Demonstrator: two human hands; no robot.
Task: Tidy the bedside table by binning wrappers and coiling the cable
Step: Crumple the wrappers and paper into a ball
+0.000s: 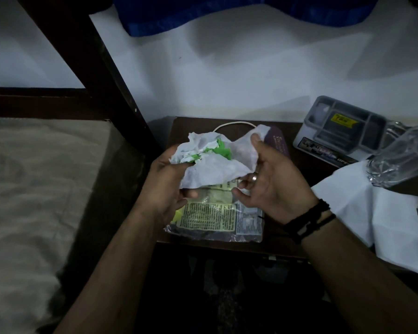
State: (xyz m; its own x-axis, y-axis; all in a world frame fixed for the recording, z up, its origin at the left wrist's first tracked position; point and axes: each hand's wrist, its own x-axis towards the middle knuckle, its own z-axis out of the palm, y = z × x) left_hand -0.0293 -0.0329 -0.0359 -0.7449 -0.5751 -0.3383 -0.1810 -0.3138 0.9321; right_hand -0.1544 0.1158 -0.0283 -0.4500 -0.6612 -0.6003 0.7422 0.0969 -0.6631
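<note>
Gripping a crumpled white paper wrapper with green scraps inside [210,160] in both left hand [167,182] and right hand [270,182] above the dark wooden bedside table [297,162], half hiding a printed foil packet [217,218] near its front edge and a white cable loop [234,123] behind.

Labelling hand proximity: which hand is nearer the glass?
Right. The right hand is partway across the table toward the glass; the left hand is farther left.

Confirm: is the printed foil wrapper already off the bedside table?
No, the printed foil wrapper lies flat on the bedside table, under both hands, which hold a crumpled white paper.
</note>
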